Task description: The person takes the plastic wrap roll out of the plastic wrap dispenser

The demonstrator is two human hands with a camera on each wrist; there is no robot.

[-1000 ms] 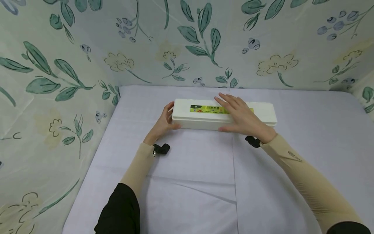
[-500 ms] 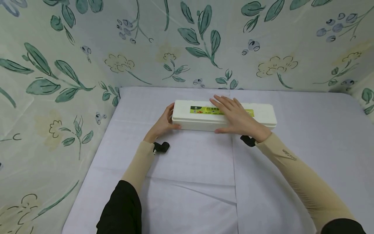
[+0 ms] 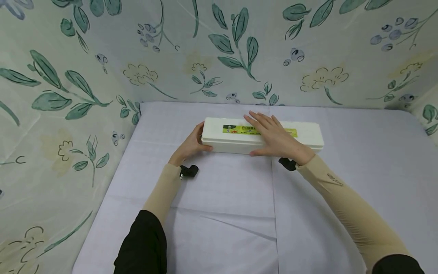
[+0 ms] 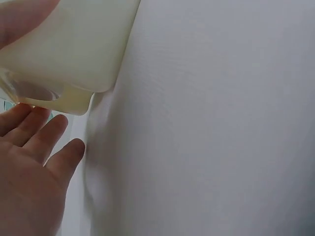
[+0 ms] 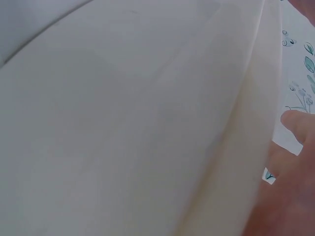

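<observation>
A long white cling film box (image 3: pixel 236 145) with a yellow-green label (image 3: pixel 234 129) lies across the far half of the table. At its left end, my left hand (image 3: pixel 187 148) grips it, thumb on the front face and fingers round the end. In the left wrist view, a cutout shows in the end of the box (image 4: pixel 64 59), fingertips right beside it. My right hand (image 3: pixel 276 140) rests over the lid with fingers spread and straight, thumb along the front side, covering part of the label. The pale box side (image 5: pixel 123 123) fills most of the right wrist view.
A white cloth (image 3: pixel 226 190) with fold lines covers the table. Behind and to the left hangs a curtain (image 3: pixel 164 57) printed with leaves and flowers. Black wrist cameras (image 3: pixel 189 171) are strapped under both wrists.
My right hand has slid a little to the left across the lid. My left hand keeps its hold at the end, and the box has stayed in place.
</observation>
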